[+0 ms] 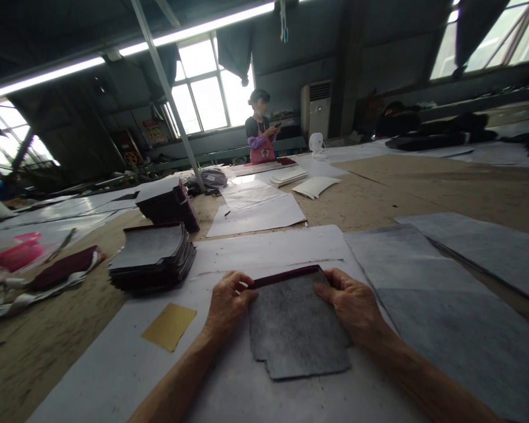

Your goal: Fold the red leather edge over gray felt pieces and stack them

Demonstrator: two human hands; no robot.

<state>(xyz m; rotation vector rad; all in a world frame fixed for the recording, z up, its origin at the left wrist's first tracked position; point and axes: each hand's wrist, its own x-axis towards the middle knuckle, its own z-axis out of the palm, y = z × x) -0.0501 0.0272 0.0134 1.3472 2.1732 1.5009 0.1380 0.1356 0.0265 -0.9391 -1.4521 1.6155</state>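
Grey panel (297,329) looks matt, clothlike; pink container (21,251), glossy plastic.

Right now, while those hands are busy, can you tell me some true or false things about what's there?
1. The left hand and right hand both hold the grey piece. True.
2. The yellow card lies under the grey piece. False: it lies apart from it, on the white sheet.
3. The grey piece has a dark red strip along its top edge. True.
4. The white fan stands on the floor. False: it stands on the table.
5. The person across the table wears a pink apron. True.
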